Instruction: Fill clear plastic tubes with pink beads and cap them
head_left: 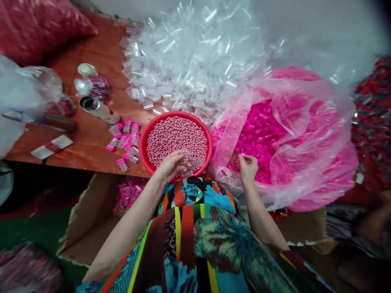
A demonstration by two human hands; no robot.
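My left hand [171,166] is closed around a few small clear plastic containers [191,162] over the near edge of a red bowl [143,152]. Pink round beads [175,136] fill the bowl. To the right, my right hand [248,167] is at the near side of an open pink plastic bag [311,150], its fingers pinched together. What the pinch holds, if anything, is too small to make out. Bright pink caps [262,130] lie inside the bag, just beyond that hand. Left of the bowl are several small filled containers with pink caps [124,140].
A large heap of clear empty containers [195,57] spreads behind the bowl. At left stand a white cylinder [99,110] and a wrapped bundle [99,87] on the orange table [82,150]. Below the table edge, a cardboard box [91,215] holds pink-capped pieces [130,191].
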